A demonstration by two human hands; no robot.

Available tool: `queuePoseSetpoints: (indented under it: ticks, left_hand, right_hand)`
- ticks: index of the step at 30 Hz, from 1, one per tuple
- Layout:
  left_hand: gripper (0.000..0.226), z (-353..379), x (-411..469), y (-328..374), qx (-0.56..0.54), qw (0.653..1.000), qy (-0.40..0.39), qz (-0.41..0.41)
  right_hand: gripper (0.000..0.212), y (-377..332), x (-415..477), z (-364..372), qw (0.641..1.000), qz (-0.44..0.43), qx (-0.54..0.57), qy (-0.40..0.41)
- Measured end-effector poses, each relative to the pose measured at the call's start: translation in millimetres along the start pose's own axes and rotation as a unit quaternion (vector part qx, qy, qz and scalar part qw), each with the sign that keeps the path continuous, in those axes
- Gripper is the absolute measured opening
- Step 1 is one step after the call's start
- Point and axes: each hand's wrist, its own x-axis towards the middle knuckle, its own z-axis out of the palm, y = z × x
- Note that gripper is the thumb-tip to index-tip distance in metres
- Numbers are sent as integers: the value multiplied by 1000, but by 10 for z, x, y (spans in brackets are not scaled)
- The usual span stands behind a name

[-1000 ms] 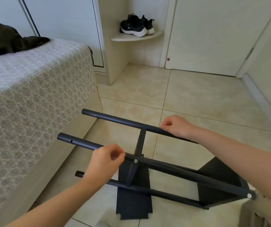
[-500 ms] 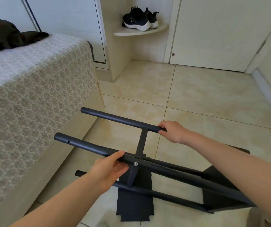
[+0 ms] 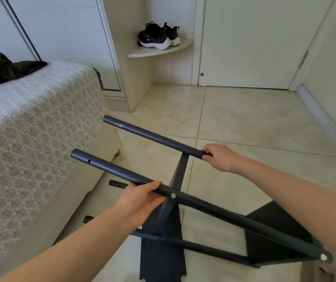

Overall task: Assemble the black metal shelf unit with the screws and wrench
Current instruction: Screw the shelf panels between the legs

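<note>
The black metal shelf unit (image 3: 213,208) lies on its side over the tiled floor, its round posts pointing toward the bed. My left hand (image 3: 142,200) grips the near upper post just left of a silver screw (image 3: 172,195). Around the far upper post (image 3: 152,137), at the cross shelf panel (image 3: 180,169), my right hand (image 3: 218,156) is closed. A second screw (image 3: 323,256) shows at the post's right end. Two lower posts and dark shelf panels lie beneath. No wrench is visible.
A bed with a patterned cover (image 3: 30,139) stands close on the left, its base near the post ends. A corner shelf with black shoes (image 3: 159,37) and a closed door (image 3: 254,47) are at the back. Beige tiled floor (image 3: 244,115) stretches ahead.
My left hand has closed more firmly round the near post. The frame has tilted and lifted slightly, and the view has shifted a little downward and left.
</note>
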Motion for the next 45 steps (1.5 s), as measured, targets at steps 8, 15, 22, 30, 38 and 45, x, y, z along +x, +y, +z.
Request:
queuePoseSetpoints:
  ticks: [8,15,22,30,38,45]
  left_hand:
    - [43,761,-133,234,111,989,-71,68]
    - [46,1315,-302,429,206,961,-144,116]
    - [58,1586,-450,497,322,907,-221,159]
    - [59,1515,-691,527,428,831,-292,202]
    - [52,1276,-874,364,502,773,-289,258]
    - [40,1020,-853,164,523,756,-276,280]
  right_hand:
    - [20,478,-418,-512,995,56,44,68]
    - [17,759,-883,-742,981,113,112,110]
    - [18,902,-1403,-730,959,156,212,103]
    - [19,837,-1814,-447,954,165,224,113]
    - [24,827,-2122,-32,944,163,263,113]
    - [35,831,-2239,216,947,157,272,65]
